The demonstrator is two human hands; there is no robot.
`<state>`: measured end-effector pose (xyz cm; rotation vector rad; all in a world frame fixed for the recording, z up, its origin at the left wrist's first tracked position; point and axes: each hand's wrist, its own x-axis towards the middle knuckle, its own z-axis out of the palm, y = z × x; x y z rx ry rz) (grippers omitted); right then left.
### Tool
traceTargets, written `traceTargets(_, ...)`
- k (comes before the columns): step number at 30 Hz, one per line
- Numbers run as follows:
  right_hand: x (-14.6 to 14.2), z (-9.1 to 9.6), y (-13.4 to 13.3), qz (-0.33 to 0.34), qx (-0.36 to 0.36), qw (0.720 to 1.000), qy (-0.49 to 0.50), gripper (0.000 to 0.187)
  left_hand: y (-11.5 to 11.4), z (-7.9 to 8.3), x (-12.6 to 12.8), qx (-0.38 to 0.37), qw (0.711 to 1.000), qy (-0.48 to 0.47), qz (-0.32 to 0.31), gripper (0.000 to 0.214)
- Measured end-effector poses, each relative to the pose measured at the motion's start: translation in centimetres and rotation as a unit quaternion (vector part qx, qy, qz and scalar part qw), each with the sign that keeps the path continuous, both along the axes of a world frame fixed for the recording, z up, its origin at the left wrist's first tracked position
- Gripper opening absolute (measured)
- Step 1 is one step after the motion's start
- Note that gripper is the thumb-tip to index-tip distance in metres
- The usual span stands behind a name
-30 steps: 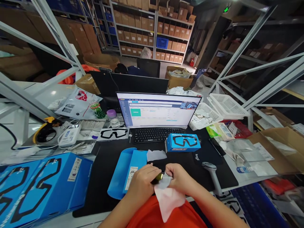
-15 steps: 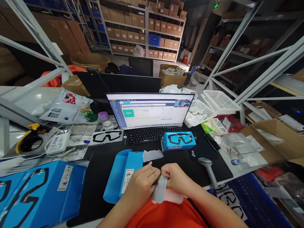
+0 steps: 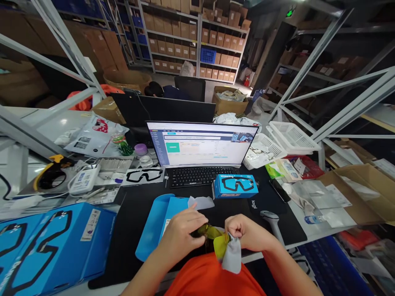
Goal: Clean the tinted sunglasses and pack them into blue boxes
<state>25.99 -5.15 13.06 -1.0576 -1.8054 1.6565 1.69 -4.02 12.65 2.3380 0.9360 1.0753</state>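
Note:
My left hand (image 3: 182, 230) is closed on one side of a pair of glasses (image 3: 219, 246) with a yellow lens and a dark frame. In my right hand (image 3: 247, 233) a light grey cloth (image 3: 232, 258) is pinched against the lens and hangs down from the fingers. Both hands are close to my orange shirt, above the table's front edge. Beyond my left hand lies an opened blue box (image 3: 151, 234), its label partly covered by the hand. A whitish piece of thin material (image 3: 202, 202) lies by that box.
A closed blue glasses box (image 3: 236, 186) stands before the keyboard (image 3: 194, 176) and monitor (image 3: 200, 146). Larger blue boxes (image 3: 74, 242) sit at the left. To the right are a barcode scanner (image 3: 270, 218), a phone (image 3: 279, 190), white baskets (image 3: 293, 137) and an open carton (image 3: 354, 189).
The glasses' yellow lens has come into view between the hands. My right hand has moved rightward with the cloth, away from my left hand. The head view has shifted slightly.

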Motion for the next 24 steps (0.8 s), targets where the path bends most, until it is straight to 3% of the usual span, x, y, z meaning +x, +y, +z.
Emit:
traceTargets(5,-3.4,-1.6,-0.1,-0.178,0.098,0.978,-0.057,0.036,-0.1,0.3,1.3,0.085,0.993,0.081,-0.033,0.03)
traceTargets(7,-4.1,-2.4,-0.3,-0.213,0.118,0.969,-0.037,0.033,-0.2,0.0,1.3,0.097,0.992,0.075,-0.027,0.029)
traceTargets(12,-2.8,-3.1,-1.3,-0.15,0.085,0.985,0.025,0.041,-0.2,-1.2,-0.5,0.016,0.999,0.03,-0.012,0.034)
traceTargets(17,-1.1,-2.1,-2.2,-0.091,0.103,0.99,-0.006,0.049,0.2,-2.3,-1.0,-0.057,0.997,-0.005,-0.049,0.038)
traceTargets(21,-0.8,-1.7,-2.5,-0.091,0.126,0.987,-0.031,0.055,0.4,-2.7,-0.3,-0.086,0.994,-0.008,-0.068,0.039)
traceTargets(24,-0.3,-2.3,-2.6,-0.137,0.107,0.984,-0.045,0.057,0.4,-2.7,-0.5,-0.089,0.994,0.028,-0.051,0.06)
